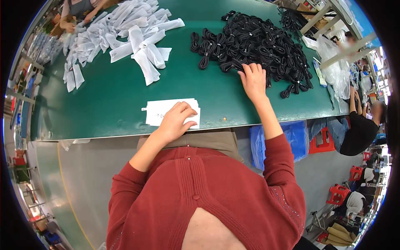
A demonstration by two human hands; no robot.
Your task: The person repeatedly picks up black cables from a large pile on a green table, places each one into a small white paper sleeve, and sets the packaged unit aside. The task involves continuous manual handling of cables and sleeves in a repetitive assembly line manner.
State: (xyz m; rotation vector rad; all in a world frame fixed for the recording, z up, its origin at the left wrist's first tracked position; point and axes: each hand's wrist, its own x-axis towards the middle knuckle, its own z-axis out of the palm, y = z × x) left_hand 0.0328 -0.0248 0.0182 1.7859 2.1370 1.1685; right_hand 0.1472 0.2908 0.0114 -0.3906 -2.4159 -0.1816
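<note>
My left hand (177,121) rests on a stack of flat white bags or sheets (156,108) at the table's near edge. Its fingers bend loosely over the stack, with the thumb apart. Farther right, my right hand (253,83) reaches to the near side of a big heap of black coiled cables (260,39). Its fingers are stretched out and touch the heap, the thumb beside one tied cable bundle (231,66); no firm grip shows. At the far left lies a pile of filled white pouches (141,46).
The green table (104,108) spans the front. Another person's hands (79,23) work at its far left. Clear plastic bags (333,62) lie at the right edge. Below it hangs a blue plastic liner (279,141), near a red stool (321,141) and a seated person (360,133).
</note>
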